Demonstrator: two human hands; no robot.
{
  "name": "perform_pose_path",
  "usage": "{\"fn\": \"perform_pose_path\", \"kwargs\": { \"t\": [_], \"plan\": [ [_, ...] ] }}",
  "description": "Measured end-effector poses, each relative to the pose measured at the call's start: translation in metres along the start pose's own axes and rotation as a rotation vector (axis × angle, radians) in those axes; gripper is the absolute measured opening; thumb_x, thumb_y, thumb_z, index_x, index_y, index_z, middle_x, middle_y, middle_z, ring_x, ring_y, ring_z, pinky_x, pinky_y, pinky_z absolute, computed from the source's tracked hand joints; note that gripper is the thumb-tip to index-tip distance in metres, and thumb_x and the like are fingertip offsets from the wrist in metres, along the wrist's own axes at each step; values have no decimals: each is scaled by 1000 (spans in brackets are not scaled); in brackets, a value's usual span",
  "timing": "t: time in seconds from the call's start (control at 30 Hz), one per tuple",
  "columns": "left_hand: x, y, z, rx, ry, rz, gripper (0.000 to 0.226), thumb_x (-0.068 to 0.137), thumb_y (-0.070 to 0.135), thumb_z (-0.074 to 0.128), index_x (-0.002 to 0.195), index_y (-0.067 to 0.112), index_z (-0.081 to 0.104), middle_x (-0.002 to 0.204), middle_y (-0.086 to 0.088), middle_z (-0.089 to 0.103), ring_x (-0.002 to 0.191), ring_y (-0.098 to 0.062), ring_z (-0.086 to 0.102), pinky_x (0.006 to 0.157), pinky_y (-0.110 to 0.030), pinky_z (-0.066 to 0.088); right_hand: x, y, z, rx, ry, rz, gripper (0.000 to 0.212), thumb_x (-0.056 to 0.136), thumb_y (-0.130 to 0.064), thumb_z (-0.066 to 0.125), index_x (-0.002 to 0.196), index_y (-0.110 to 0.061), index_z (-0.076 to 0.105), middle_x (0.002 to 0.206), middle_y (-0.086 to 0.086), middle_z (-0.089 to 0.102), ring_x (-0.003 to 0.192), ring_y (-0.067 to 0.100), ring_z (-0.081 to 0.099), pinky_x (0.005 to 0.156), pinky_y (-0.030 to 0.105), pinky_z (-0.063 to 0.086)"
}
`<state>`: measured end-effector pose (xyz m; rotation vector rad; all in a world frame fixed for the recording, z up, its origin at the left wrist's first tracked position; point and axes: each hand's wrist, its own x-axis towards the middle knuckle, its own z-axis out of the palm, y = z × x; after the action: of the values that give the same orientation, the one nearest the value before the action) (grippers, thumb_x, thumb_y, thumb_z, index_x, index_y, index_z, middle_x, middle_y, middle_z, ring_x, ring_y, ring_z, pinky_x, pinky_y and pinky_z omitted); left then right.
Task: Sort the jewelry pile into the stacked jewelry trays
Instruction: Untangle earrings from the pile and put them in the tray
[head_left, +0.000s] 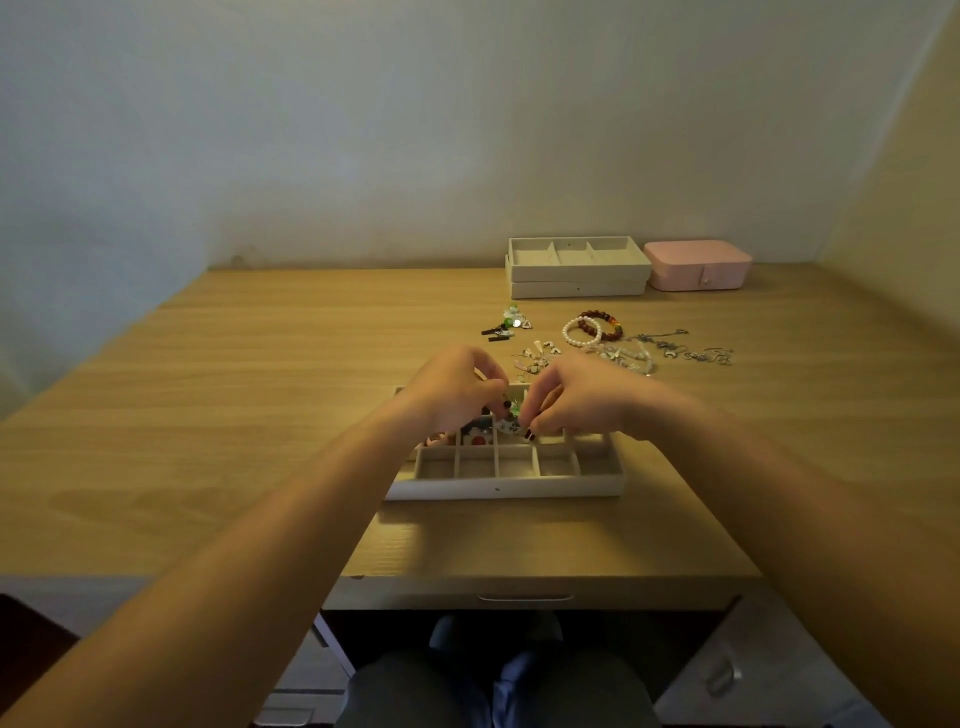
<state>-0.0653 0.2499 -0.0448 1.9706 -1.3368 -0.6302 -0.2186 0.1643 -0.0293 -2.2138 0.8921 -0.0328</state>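
A cream tray (504, 488) with many small compartments lies on the desk in front of me. Both hands hover over its back rows. My left hand (457, 389) and my right hand (576, 397) together pinch a small green, white and black hair clip (511, 421) between their fingertips. A few left compartments hold small pieces, one of them red (478, 441). Behind the tray lies the loose jewelry pile: a pearl bracelet (581, 332), a dark red bead bracelet (605, 323), silver chains (691, 351), black clips and green pieces (506, 325).
Two more cream trays (576, 270) are stacked at the back of the wooden desk, with a closed pink jewelry box (698, 265) to their right. Walls close the desk at the back and right. A drawer handle (524, 597) shows under the near edge.
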Motion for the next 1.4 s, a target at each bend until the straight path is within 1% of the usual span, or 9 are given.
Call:
{"fn": "perform_pose_path", "kwargs": {
  "t": [0.13,0.3,0.5,0.7,0.9,1.0,1.13,1.3,1.4],
  "plan": [
    [1,-1,-1,28,-9,15,5,96,24,63,92,26,65,79,6,75,89,-22,72,84,-45,60,1,0,1,-11,-4,-5,18,88,-6,73,89,-23,79,90,-1,76,85,13,71,68,21,57],
    [3,0,-3,110,-27,48,9,93,22,68,87,28,67,89,4,73,87,-16,68,73,-32,57,6,2,2,13,13,-10,16,90,-6,70,94,-17,81,88,1,77,81,13,73,66,19,58],
    [3,-2,-3,121,-27,60,7,90,19,73,87,25,74,70,11,62,64,-2,55,55,-19,39,8,2,5,-17,30,-32,19,90,-4,71,99,-18,81,88,-1,76,75,7,72,62,15,56],
    [6,-5,-3,169,-11,69,10,90,23,74,84,31,73,74,10,63,68,-4,57,58,-23,42,11,0,9,-59,117,-96,19,85,-7,77,91,-24,81,88,-7,75,84,10,71,77,27,61],
    [4,-4,-3,181,-1,74,7,89,22,74,86,28,75,71,11,61,64,-4,54,54,-20,39,9,3,8,-96,114,-169,17,91,-11,72,99,-23,81,87,-11,74,78,2,67,68,19,54],
    [4,-4,-4,179,-7,77,11,88,22,75,81,30,73,73,9,63,66,-6,57,55,-21,41,8,7,8,-108,160,-195,29,92,-1,63,102,-22,79,90,-10,76,86,3,70,79,24,59],
    [5,-3,-5,208,-7,78,15,86,23,77,76,32,71,74,7,63,67,-9,58,55,-23,42,4,10,9,-137,98,-183,47,88,7,52,118,-22,74,94,-12,77,87,1,69,72,18,56],
    [5,-1,-6,215,-16,82,10,87,22,77,81,29,72,71,10,60,65,-5,53,54,-22,38,0,11,14,-182,15,-204,49,91,-1,53,129,-28,68,104,-16,77,103,0,66,94,28,55],
    [3,0,-6,215,-24,86,10,87,22,76,81,29,71,71,11,59,66,-3,52,54,-20,37,-1,11,14,-164,129,-244,42,91,-1,54,120,-26,72,94,-16,76,89,-2,67,82,27,58]
  ]
}}
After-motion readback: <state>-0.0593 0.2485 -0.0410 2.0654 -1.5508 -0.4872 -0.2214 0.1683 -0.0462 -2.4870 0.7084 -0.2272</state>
